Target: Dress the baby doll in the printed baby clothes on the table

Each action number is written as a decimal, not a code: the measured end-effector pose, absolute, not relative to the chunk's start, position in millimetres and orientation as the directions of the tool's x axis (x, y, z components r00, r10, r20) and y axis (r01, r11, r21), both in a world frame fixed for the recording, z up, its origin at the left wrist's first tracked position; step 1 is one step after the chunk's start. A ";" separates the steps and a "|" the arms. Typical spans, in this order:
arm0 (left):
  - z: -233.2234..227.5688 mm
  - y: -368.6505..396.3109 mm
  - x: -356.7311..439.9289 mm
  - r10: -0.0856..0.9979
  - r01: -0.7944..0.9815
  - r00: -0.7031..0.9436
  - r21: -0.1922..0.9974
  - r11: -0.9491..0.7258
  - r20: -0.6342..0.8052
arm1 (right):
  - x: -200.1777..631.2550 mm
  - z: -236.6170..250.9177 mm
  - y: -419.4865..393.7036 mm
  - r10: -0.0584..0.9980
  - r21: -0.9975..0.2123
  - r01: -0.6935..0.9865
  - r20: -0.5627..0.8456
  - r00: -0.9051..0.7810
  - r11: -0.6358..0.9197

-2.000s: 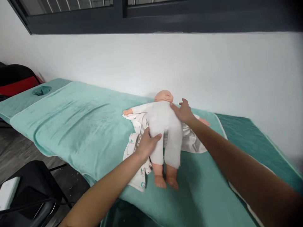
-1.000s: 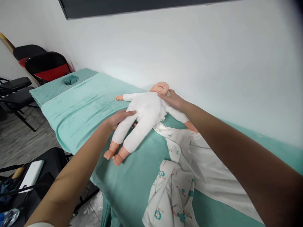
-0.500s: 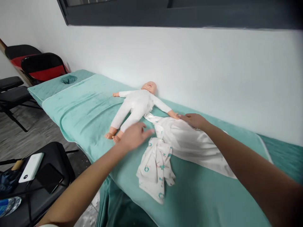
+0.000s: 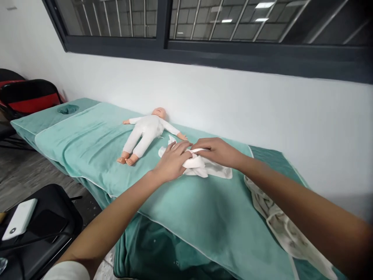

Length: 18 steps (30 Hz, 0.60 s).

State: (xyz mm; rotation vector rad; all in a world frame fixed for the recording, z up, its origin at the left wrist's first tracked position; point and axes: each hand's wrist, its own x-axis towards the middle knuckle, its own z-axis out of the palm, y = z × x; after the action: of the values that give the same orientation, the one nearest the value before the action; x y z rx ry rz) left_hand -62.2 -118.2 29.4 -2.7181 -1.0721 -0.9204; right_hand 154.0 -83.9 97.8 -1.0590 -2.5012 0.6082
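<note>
A bunched white cloth garment lies on the green-covered bed under my hands. My left hand is closed on its left part, fingers curled over the fabric. My right hand pinches a fold of the same garment, close to the left fingertips. Part of the cloth is hidden beneath both hands. Just beyond, to the left, a baby doll in a white bodysuit lies on its back with arms spread. Its one hand reaches near the garment without my hands touching it.
A crumpled pale cloth lies along the bed's right side, partly behind my right forearm. The bed runs along a wall below a barred window. At lower left, a black chair carries a white phone-like device.
My hands have come together and now grip the white garment, which is bunched up. The long white cloth no longer lies beside the doll; a pale cloth shows farther right. The view has shifted.
</note>
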 end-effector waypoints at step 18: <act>62.0 -152.5 -67.2 0.892 0.422 0.107 0.792 -0.441 0.440 | 153.7 46.7 -155.2 0.936 -0.774 0.597 -0.016 -0.352 0.212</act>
State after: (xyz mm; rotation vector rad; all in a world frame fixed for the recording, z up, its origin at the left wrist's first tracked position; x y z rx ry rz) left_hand -67.2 -152.5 62.0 -2.6352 -1.7560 -1.7922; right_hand 153.7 -155.2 46.7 -1.4166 -2.0311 0.9757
